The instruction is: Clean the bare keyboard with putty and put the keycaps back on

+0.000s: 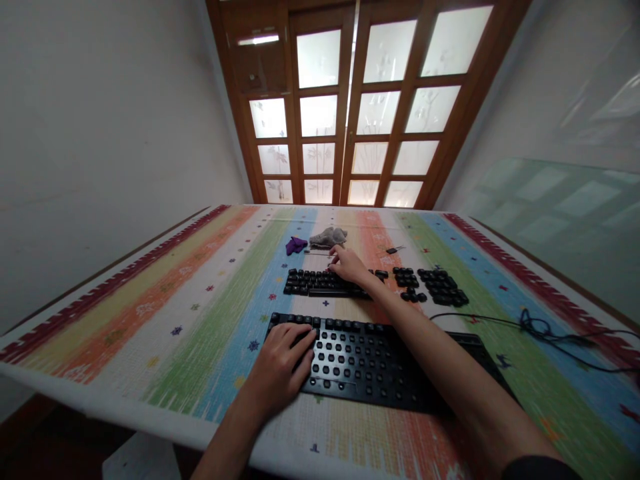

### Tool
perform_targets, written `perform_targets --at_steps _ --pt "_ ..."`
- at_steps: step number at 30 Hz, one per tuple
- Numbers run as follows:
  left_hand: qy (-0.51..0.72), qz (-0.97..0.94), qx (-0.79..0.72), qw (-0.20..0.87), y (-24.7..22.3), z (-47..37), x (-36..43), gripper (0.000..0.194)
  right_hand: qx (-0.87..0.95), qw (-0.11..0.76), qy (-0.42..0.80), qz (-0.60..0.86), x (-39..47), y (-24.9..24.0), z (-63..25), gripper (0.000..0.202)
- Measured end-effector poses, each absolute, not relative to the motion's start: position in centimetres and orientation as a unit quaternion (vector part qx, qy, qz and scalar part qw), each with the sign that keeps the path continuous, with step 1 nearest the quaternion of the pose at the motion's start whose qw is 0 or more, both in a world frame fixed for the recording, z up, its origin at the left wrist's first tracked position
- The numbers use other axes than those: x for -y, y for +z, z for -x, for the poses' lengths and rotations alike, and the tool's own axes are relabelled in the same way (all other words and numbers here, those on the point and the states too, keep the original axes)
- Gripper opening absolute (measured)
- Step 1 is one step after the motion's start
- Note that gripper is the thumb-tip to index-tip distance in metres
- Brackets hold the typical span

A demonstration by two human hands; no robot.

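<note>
A black keyboard base [350, 357], most of its key positions without caps, lies near the table's front edge. My left hand [284, 360] rests on its left end, fingers spread and apart. Beyond the base, loose black keycaps [310, 282] are laid out in rows. My right hand [346, 264] reaches over the base to the back row of these keycaps, thumb and fingertips pinched together. Whatever sits between those fingertips is too small to make out. My right forearm hides part of the base and some keycaps.
Behind the keycaps lie a purple cloth [296, 245], a grey cloth [328, 237] and a thin tool [318, 253]. A small black-handled tool [394, 250] is further right. A black cable [543, 328] coils at the right on the striped tablecloth [200, 347].
</note>
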State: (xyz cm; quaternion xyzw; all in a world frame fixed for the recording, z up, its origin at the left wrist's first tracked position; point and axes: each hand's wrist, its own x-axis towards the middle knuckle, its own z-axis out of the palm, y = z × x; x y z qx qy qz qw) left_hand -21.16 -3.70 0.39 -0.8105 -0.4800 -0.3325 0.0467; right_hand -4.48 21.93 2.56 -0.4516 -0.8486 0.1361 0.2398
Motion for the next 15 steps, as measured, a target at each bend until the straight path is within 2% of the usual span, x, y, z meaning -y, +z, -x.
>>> perform_targets --at_steps 7,15 --pt "-0.337 0.81 0.478 0.045 0.3 21.2 3.7 0.032 0.865 0.292 0.15 0.38 -18.7 3.7 3.3 0.027" --pt "-0.337 0.808 0.481 0.046 0.2 21.1 3.9 0.03 0.875 0.333 0.211 0.281 -10.3 4.3 0.0 0.014"
